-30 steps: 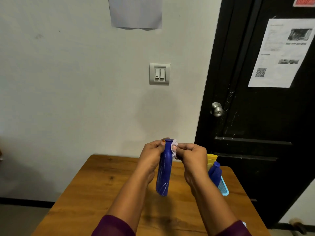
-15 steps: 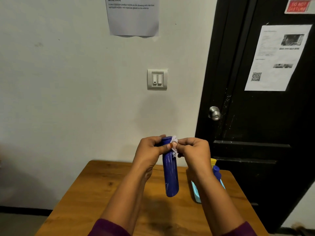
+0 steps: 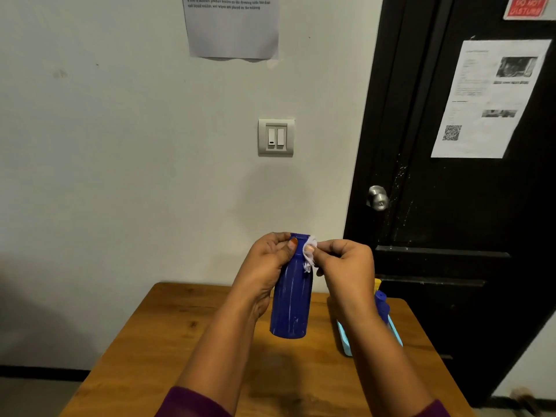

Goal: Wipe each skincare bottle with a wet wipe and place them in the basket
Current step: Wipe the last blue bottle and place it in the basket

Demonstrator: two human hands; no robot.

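I see the blue bottle (image 3: 290, 299) held above the wooden table (image 3: 180, 341), cap up, long axis near vertical; half a second ago its base leaned right; the left hand (image 3: 264, 266) grips its neck; the right hand (image 3: 346, 266) pinches the wet wipe (image 3: 310, 254) against the cap's side.

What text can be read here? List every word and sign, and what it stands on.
"DO NOT DISTURB": red sign on the black door.
"A row of skincare product bottles on the dressing table has dust and liquid residue, wet wipes are placed on the tabletop", roughly: paper on the wall.
Too small to read: sheet on the door.
No readable label on the blue bottle.
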